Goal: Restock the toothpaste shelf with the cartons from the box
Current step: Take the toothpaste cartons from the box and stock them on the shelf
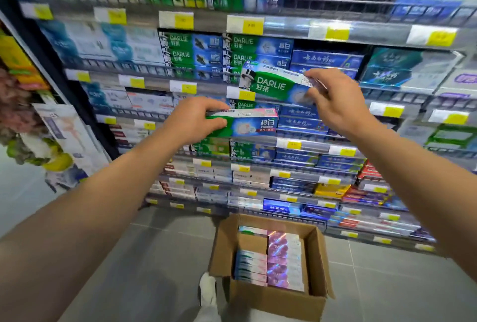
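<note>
Darlie cartons, one pinched in each hand: left hand (198, 117) grips the lower carton (247, 122), right hand (333, 99) the tilted upper carton (273, 84) by its end; it could slip at mid-frame

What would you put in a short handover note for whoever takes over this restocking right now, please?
Left hand: holds one Darlie carton by its left end, level with the shelf front.
Right hand: holds a second Darlie carton by its right end, tilted, higher up.
Cardboard box: open on the floor below, many cartons left inside.
Done: two cartons picked up.
Left: shelve both in the Darlie rows, then empty the box.
</note>
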Available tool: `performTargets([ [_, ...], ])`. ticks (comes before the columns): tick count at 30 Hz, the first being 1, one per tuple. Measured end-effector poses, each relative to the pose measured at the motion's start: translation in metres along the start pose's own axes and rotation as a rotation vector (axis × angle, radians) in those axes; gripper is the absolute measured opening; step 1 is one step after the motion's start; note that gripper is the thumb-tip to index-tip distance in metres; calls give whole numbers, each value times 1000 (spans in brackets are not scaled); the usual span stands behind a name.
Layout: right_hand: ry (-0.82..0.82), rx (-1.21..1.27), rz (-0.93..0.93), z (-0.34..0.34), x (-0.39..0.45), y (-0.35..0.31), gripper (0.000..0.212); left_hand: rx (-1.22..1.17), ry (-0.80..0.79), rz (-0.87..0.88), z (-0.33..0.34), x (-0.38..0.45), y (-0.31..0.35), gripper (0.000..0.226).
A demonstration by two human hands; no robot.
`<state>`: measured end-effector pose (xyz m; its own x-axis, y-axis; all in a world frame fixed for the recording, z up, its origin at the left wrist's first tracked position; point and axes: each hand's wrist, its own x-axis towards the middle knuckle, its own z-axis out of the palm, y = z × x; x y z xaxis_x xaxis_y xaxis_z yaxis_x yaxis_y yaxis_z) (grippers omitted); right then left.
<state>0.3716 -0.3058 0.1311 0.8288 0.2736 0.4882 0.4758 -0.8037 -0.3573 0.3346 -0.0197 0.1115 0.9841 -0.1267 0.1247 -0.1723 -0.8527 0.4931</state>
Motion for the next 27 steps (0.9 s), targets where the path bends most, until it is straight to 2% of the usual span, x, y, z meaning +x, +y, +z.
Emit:
performTargets([
  [5,114,-24,-40,-12,67,-15,32,24,45,35,-42,53,-14,41],
  [12,176,-162,-72,-5,147,-29,25,16,66,152,-87,132,-42,39],
  [18,260,-159,-69,12,203,-38,29,-20,87,241,-119,185,-58,38],
  [21,281,-184,-106,17,223,-39,23,-2,90,276,-131,202,-60,38],
  [27,277,-172,-88,11,266,-28,34,-36,46,305,-146,225,-69,36],
])
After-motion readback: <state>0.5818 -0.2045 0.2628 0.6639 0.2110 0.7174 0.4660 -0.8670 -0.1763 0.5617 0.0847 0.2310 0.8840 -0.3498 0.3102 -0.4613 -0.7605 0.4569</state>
